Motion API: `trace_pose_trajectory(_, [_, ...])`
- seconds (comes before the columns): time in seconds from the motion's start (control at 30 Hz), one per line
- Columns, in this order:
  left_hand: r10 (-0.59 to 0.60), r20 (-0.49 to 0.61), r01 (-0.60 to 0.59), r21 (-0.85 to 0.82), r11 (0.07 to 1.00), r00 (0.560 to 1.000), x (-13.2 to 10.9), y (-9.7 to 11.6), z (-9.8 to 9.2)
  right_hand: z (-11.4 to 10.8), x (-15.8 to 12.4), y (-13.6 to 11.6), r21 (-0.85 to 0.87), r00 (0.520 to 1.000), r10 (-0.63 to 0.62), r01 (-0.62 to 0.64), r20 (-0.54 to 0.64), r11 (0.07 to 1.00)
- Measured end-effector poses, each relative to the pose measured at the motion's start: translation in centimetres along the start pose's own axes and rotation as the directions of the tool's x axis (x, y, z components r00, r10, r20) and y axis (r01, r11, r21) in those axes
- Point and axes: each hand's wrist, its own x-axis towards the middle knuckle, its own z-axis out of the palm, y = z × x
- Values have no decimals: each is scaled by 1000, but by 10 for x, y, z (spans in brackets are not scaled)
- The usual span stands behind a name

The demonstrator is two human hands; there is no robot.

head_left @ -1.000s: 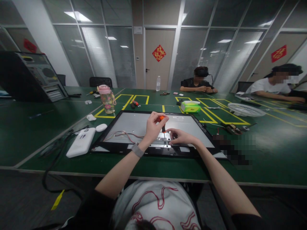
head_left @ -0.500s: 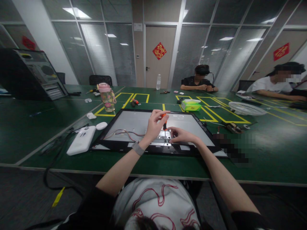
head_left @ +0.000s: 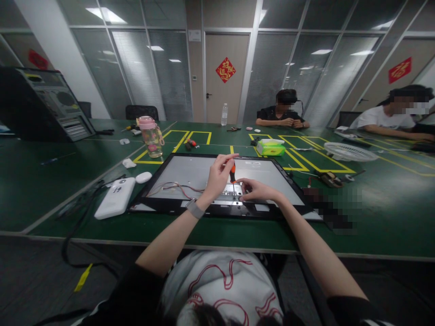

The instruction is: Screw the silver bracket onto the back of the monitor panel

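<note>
My left hand (head_left: 218,176), with a grey band at the wrist, is closed on the orange-and-black handle of a screwdriver (head_left: 233,174). The screwdriver stands nearly upright, its thin shaft running down to a metal bracket (head_left: 234,203) on the back of a flat display panel (head_left: 183,170). My right hand (head_left: 257,190) rests on the panel just right of the shaft. Its thumb and forefinger are bent and apart, with nothing visible held between them. The panel lies flat, has a black frame and carries thin wires (head_left: 173,185) left of the bracket. The screw under the tip is too small to make out.
Left of the panel lie a white power bank (head_left: 116,199), a white oval case (head_left: 143,177) and black cables. Beyond stand a pink-lidded bottle (head_left: 151,138) and a green tissue pack (head_left: 271,147). Two people sit across the table; a computer case (head_left: 44,106) stands far left.
My left fingers have shifted slightly around the screwdriver handle, and more of the handle shows. My right hand and the panel stay in place.
</note>
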Motion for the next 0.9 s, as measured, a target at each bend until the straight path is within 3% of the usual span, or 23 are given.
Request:
trace_pose_trajectory(0.27, [-35,125,50,-125,991,992,1,-6,1,-1,-1,-3,-13,1000,3,-3,1,1000])
trace_pose_trajectory(0.53, [29,-45,-27,33,999,999,-3,0,4,0,0,-1,-2,1000,0,0,1,1000])
trace_pose_trajectory(0.73, [-16,29,18,-76,997,999,-4,4,5,1,-2,-5,9,1000,6,-6,3,1000])
trace_pose_trajectory(0.9, [24,-54,-24,-4,1000,998,-5,1,6,0,-1,-4,-16,1000,-14,14,5,1000])
